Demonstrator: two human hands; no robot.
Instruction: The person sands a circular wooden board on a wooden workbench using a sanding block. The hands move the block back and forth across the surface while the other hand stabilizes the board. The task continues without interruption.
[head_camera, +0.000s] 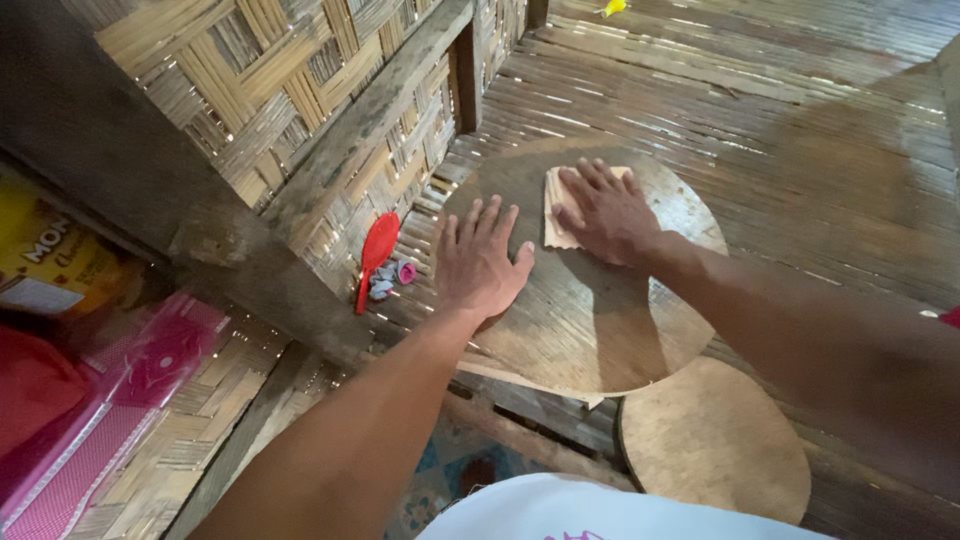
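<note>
A round wooden board (580, 320) lies on the slatted bamboo floor (760, 110). My left hand (480, 262) rests flat on its left part, fingers spread, holding nothing. My right hand (605, 213) presses flat on a tan sheet of sandpaper (555, 215) near the board's far edge. The hand covers most of the sheet. A second round wooden board (715, 440) lies below and to the right, partly under the first one.
A woven bamboo wall (280, 90) stands to the left. By its foot lie a red plastic paddle (375, 255) and several small grey and pink pieces (392, 278). A pink plastic bag (130, 390) and a yellow package (45, 260) sit at far left.
</note>
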